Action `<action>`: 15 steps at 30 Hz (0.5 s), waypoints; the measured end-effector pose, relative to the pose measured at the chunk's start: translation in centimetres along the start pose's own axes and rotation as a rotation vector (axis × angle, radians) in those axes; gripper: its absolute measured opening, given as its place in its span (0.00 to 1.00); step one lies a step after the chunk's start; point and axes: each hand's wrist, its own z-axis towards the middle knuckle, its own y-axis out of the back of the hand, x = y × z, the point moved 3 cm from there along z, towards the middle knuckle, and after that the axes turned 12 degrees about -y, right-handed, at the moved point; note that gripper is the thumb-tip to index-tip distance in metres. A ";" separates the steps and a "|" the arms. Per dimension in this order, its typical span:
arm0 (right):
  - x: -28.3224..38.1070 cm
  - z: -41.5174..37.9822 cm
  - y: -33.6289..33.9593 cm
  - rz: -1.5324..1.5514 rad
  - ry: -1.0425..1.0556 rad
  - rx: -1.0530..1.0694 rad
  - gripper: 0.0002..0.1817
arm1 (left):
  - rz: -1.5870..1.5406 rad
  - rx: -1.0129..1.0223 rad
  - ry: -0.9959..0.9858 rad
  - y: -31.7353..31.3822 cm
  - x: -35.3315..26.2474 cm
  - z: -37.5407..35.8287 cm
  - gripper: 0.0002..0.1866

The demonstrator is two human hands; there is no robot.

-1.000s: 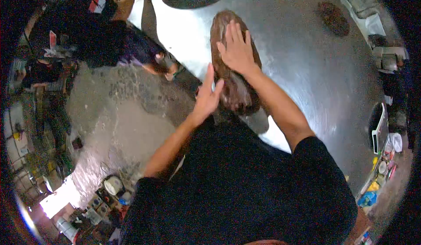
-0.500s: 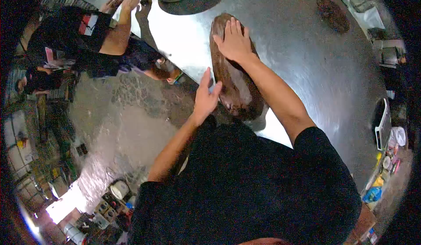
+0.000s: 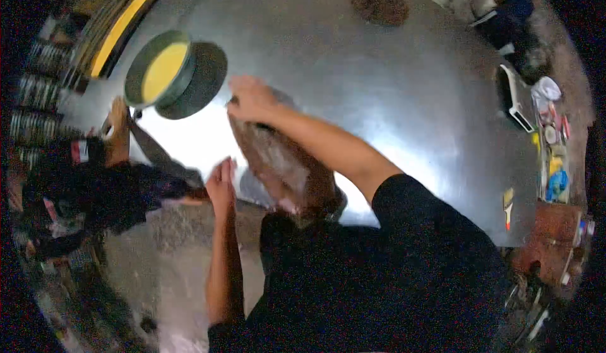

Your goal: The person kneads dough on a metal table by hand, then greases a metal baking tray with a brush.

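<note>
A long slab of dark brown dough (image 3: 278, 163) with a glossy, uneven top lies on the metal table, close against my body. My right hand (image 3: 252, 100) is at its far end, fingers bent down over the dough's edge; motion blurs them somewhat. To the left of the dough, by the table's near edge, my left hand (image 3: 221, 185) is raised with its fingers stretched out and nothing in it. A small gap shows between that hand and the dough.
A metal bowl (image 3: 132, 88) of yellow liquid stands at the back left of the steel table (image 3: 379, 100). Another brown lump (image 3: 380, 5) lies far back. Beside me on the left is a co-worker (image 3: 95, 176). A brush (image 3: 507, 208) and a white-edged device (image 3: 516, 100) sit at right.
My view has swung, so bowl and table appear elsewhere. My right hand has gone from lying flat on the dough to curling over its far end. My left hand remains off to its left.
</note>
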 end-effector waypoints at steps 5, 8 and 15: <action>-3.6 -0.4 -3.8 0.335 -0.059 0.298 0.24 | 0.288 0.174 -0.271 -1.5 -4.9 8.1 0.19; -3.7 0.4 -5.1 0.399 -0.229 0.528 0.23 | 0.342 0.137 -0.524 -3.5 -1.4 13.6 0.21; -5.1 0.1 -4.5 0.145 -0.176 0.415 0.23 | 0.542 0.123 -0.393 -9.0 0.8 12.7 0.22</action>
